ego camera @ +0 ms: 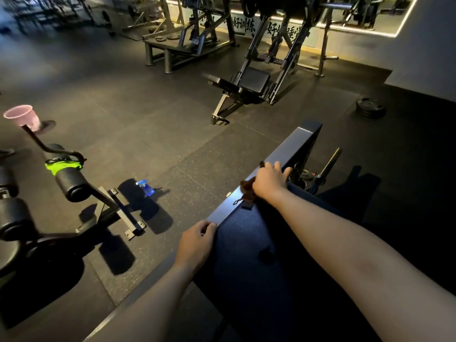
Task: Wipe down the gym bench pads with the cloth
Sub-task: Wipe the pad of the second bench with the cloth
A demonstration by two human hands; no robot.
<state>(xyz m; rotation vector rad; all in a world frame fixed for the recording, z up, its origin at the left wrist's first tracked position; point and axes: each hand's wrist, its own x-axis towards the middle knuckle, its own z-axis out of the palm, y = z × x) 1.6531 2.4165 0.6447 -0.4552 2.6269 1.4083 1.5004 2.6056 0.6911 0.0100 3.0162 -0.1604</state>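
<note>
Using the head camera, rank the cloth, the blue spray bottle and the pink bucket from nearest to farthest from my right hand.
1. Cloth: in the right hand's grip, on the bench pad.
2. Blue spray bottle: on the floor, off to the left of the bench.
3. Pink bucket: far left, well beyond the bottle.

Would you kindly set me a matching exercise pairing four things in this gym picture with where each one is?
Things: 1 dark brown cloth; 2 blue plastic spray bottle; 3 pink plastic bucket; 4 bright green fabric.
Places: A on the floor beside a metal frame foot; B draped over a black roller bar; C held by the right hand on the dark blue bench pad; D far left, behind a black handle.
Pairs: 1-C, 2-A, 3-D, 4-B.
</note>
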